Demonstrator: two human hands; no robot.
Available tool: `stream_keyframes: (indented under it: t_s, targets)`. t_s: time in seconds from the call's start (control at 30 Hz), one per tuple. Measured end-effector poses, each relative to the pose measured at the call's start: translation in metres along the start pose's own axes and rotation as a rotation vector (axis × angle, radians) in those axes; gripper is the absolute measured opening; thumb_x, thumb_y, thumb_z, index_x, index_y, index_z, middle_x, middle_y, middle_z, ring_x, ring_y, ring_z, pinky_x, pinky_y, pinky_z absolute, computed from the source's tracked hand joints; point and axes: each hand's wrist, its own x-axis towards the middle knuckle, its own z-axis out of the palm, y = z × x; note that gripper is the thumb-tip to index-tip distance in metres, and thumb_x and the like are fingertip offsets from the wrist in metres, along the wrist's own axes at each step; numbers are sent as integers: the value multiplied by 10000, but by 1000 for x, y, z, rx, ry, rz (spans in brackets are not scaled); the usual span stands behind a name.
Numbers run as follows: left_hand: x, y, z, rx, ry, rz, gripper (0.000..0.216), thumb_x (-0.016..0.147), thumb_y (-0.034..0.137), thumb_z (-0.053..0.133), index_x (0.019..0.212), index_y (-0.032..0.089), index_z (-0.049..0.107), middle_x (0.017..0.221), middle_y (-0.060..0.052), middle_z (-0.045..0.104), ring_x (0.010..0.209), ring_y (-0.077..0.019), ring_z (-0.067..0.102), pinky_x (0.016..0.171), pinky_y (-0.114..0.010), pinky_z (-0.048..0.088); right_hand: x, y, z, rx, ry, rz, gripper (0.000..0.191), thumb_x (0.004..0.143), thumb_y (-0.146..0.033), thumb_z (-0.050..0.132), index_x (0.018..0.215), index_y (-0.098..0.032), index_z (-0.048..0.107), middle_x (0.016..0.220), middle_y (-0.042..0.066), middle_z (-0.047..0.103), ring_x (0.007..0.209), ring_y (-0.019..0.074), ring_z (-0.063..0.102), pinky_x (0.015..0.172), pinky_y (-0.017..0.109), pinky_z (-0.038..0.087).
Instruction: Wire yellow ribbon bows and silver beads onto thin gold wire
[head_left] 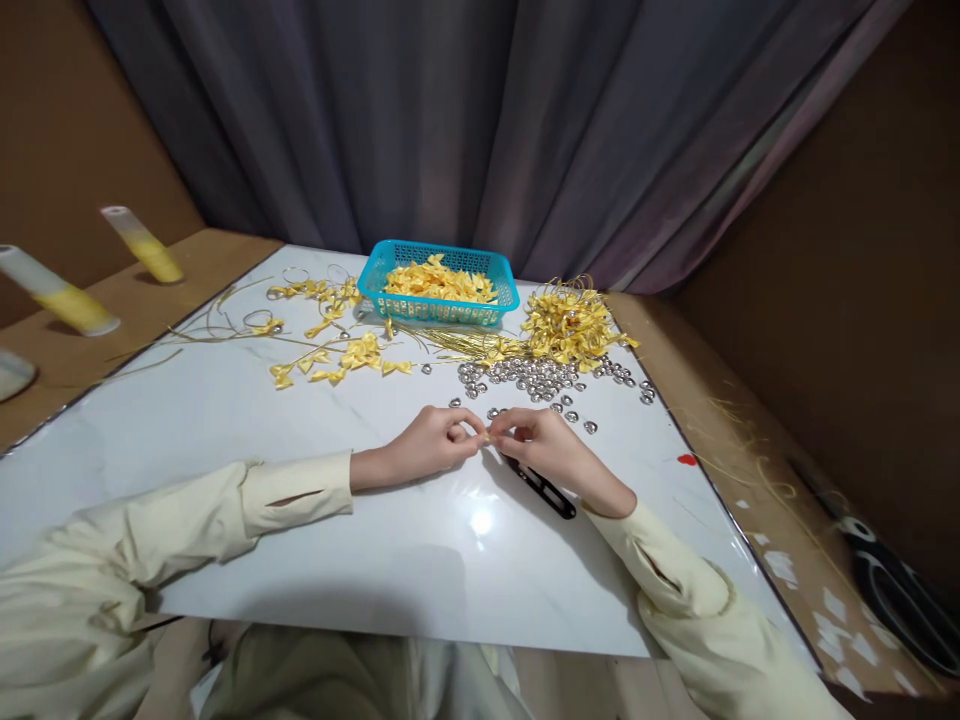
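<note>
Over the white tabletop, my left hand pinches with thumb and forefinger. My right hand meets it fingertip to fingertip, also in a pinch. A tiny yellowish bit shows between the fingertips, too small to name. Partly under my right hand lies a slim black tool with a slotted handle. Just beyond the hands are scattered small silver rings. Yellow ribbon bows lie loose farther left, and a heap of yellow bows with gold cords sits at the right.
A turquoise basket of yellow bows stands at the back before a grey curtain. Gold cords lie in front of it. Two yellow-and-white tubes stand at left. Black-handled scissors and paper scraps lie at right.
</note>
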Motion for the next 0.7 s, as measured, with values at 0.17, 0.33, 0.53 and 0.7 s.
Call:
stream_keyframes:
  t_s: [0.17, 0.33, 0.53, 0.7]
  targets:
    - [1, 3, -3, -159, -74, -98, 208, 769, 317, 528, 833, 124, 572, 421, 91, 361, 371, -45, 254, 357, -151, 195, -1, -1, -3, 97, -71, 24, 140, 723, -208, 533, 726, -134, 652, 639, 4, 606, 493, 80, 449, 507, 208, 364]
    - [1, 7, -5, -195, -123, -108, 213, 775, 308, 524, 847, 114, 574, 404, 96, 343, 362, -46, 260, 350, -150, 197, -2, 1, -8, 204, -155, 67, 174, 718, -275, 558, 753, -137, 660, 512, -30, 510, 426, 72, 397, 428, 201, 309]
    - [-3, 7, -2, -7, -96, 23, 169, 754, 230, 512, 827, 106, 601, 396, 115, 283, 389, -37, 227, 402, -145, 217, -2, 4, -12, 209, -246, 131, 171, 680, -249, 577, 723, -132, 694, 479, -27, 506, 413, 68, 395, 413, 195, 311]
    - [-2, 7, -2, -13, -85, 15, 169, 752, 232, 503, 819, 106, 594, 403, 113, 277, 397, -41, 230, 403, -150, 203, -2, 4, -10, 179, -251, 122, 175, 680, -222, 557, 715, -128, 701, 483, -21, 522, 408, 63, 389, 406, 190, 301]
